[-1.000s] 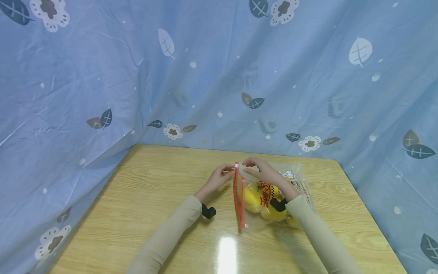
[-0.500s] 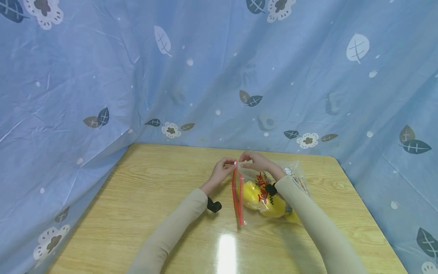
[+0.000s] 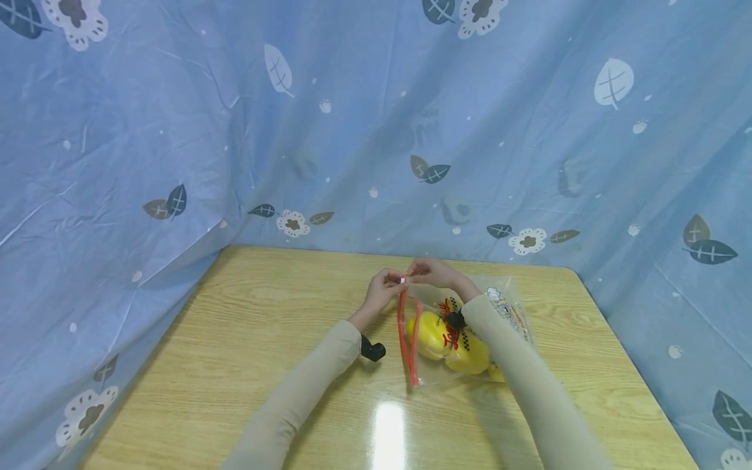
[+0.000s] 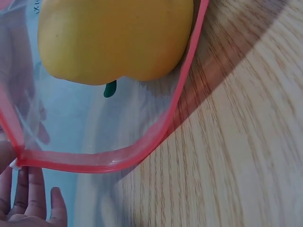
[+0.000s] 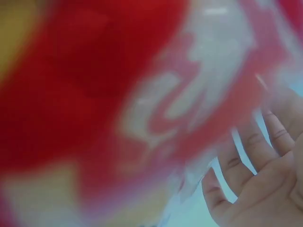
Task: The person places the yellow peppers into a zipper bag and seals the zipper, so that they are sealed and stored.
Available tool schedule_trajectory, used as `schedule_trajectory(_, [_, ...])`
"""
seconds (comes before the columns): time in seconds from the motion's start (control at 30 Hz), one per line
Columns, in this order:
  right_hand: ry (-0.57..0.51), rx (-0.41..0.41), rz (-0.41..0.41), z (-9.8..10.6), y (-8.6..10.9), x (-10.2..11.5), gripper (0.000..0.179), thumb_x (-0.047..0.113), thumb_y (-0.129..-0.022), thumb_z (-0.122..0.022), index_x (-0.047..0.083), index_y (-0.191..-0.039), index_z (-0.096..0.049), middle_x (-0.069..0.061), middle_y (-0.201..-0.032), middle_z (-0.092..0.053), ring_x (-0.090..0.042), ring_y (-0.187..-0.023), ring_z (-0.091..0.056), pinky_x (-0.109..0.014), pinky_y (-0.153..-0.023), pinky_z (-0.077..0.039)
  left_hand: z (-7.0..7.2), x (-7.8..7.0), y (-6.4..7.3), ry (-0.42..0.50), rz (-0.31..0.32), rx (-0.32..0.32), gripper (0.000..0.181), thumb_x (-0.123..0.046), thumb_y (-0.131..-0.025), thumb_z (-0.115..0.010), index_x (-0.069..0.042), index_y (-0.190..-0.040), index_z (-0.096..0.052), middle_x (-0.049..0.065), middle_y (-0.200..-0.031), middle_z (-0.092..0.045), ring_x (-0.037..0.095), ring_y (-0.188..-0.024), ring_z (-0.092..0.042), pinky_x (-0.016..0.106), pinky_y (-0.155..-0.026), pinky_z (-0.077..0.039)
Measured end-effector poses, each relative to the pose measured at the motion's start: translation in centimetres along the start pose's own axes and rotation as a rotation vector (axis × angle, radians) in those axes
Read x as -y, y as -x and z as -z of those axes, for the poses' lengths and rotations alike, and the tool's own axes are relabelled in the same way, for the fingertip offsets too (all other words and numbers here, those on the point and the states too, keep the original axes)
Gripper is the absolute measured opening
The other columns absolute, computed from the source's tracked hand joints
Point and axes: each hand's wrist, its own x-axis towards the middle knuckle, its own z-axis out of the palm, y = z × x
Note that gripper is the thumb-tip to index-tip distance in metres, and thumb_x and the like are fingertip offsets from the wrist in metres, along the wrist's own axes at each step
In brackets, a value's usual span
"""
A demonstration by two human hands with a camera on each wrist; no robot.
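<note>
A clear zip bag (image 3: 411, 339) with a red zip edge and red lettering lies on the table, its mouth parted toward the left. Several yellow bell-pepper-like pieces (image 3: 468, 354) sit inside; the left wrist view shows one yellow piece (image 4: 116, 40) with a green stem. At the bag's far corner, my left hand (image 3: 380, 291) pinches the red strip by its small white zip end (image 4: 15, 164). My right hand (image 3: 436, 273) reaches over the bag and pinches the same corner from the right. In the right wrist view, its spread lower fingers (image 5: 251, 153) show beside blurred red print.
Beneath everything is a light wood table (image 3: 282, 294). A blue patterned curtain (image 3: 352, 150) hangs behind it and along both sides. Each wrist wears a black camera mount, the left mount (image 3: 373, 350) standing over the table left of the bag.
My left hand has come up to the bag's corner and taken hold of it. The right hand has moved left, its fingers closing in at that same corner. The bag's mouth has shifted slightly.
</note>
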Motion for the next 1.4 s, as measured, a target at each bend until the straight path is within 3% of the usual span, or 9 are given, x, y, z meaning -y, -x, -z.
schedule_trajectory(0.33, [-0.027, -0.046, -0.009, -0.5, -0.9, 0.0, 0.013, 0.007, -0.092, -0.056, -0.002, -0.1, -0.06, -0.018, -0.091, -0.066, -0.041, -0.093, -0.059, -0.036, -0.077, -0.049, -0.2, -0.2, -0.1, -0.02, -0.01, -0.028, 0.02, -0.005, -0.084, -0.067, 0.003, -0.099, -0.059, 0.013, -0.098, -0.061, 0.017, -0.085, -0.062, 0.026, -0.074, -0.054])
schedule_trajectory(0.5, [-0.043, -0.076, -0.014, -0.6, -0.7, 0.4, 0.013, 0.004, -0.092, -0.055, -0.001, -0.104, -0.058, -0.02, -0.09, -0.064, -0.043, -0.092, -0.057, -0.034, -0.073, -0.047, 0.0, -0.8, 0.1, 0.003, -0.013, -0.001, 0.021, -0.003, -0.084, -0.066, 0.006, -0.101, -0.058, 0.02, -0.102, -0.06, 0.027, -0.091, -0.062, 0.031, -0.078, -0.055])
schedule_trajectory(0.67, [-0.004, -0.082, 0.032, -0.5, -0.7, 0.5, 0.012, 0.003, -0.091, -0.055, -0.002, -0.101, -0.06, -0.017, -0.089, -0.065, -0.038, -0.089, -0.06, -0.04, -0.079, -0.048, 0.0, -2.8, 1.2, 0.012, -0.037, 0.044, 0.023, 0.003, -0.085, -0.062, 0.015, -0.103, -0.054, 0.031, -0.106, -0.054, 0.043, -0.096, -0.057, 0.042, -0.082, -0.053])
schedule_trajectory(0.77, [0.023, -0.087, 0.061, -0.5, -0.7, 0.4, 0.011, 0.002, -0.091, -0.055, -0.001, -0.099, -0.062, -0.016, -0.088, -0.066, -0.034, -0.087, -0.061, -0.042, -0.081, -0.048, 0.0, -3.3, 1.7, -0.01, -0.049, 0.042, 0.023, 0.003, -0.085, -0.061, 0.016, -0.102, -0.053, 0.032, -0.106, -0.054, 0.043, -0.096, -0.057, 0.039, -0.081, -0.054])
schedule_trajectory(0.93, [0.073, -0.093, 0.076, -0.5, -0.5, 0.5, 0.013, 0.0, -0.091, -0.054, -0.001, -0.1, -0.064, -0.014, -0.087, -0.066, -0.031, -0.084, -0.061, -0.038, -0.074, -0.05, -0.2, -2.3, 1.3, -0.018, -0.043, 0.027, 0.02, 0.002, -0.084, -0.064, 0.013, -0.098, -0.056, 0.028, -0.102, -0.057, 0.033, -0.09, -0.06, 0.028, -0.076, -0.054])
schedule_trajectory(1.07, [0.086, -0.106, 0.069, -0.5, -0.3, 0.6, 0.016, -0.003, -0.091, -0.052, -0.002, -0.101, -0.064, -0.015, -0.088, -0.065, -0.029, -0.083, -0.061, -0.036, -0.072, -0.049, -0.5, -1.0, 0.6, -0.036, -0.012, 0.017, 0.018, -0.002, -0.083, -0.066, 0.008, -0.097, -0.059, 0.021, -0.1, -0.06, 0.021, -0.087, -0.062, 0.029, -0.078, -0.054])
schedule_trajectory(1.23, [0.094, -0.133, 0.038, -0.4, -0.3, 0.5, 0.02, -0.004, -0.09, -0.051, -0.004, -0.107, -0.062, -0.016, -0.089, -0.064, -0.026, -0.081, -0.059, -0.035, -0.07, -0.049, -0.7, -0.6, 0.7, -0.049, 0.014, 0.022, 0.017, -0.002, -0.083, -0.067, 0.007, -0.096, -0.06, 0.016, -0.094, -0.062, 0.015, -0.082, -0.062, 0.034, -0.079, -0.055])
schedule_trajectory(1.4, [0.117, -0.15, 0.021, -0.2, -0.4, 0.2, 0.023, -0.002, -0.091, -0.051, -0.003, -0.112, -0.061, -0.016, -0.088, -0.063, -0.023, -0.077, -0.058, -0.031, -0.066, -0.047, -0.7, -0.5, 0.8, -0.059, 0.037, 0.037, 0.017, -0.003, -0.083, -0.067, 0.005, -0.096, -0.06, 0.013, -0.093, -0.063, 0.013, -0.082, -0.061, 0.027, -0.077, -0.054])
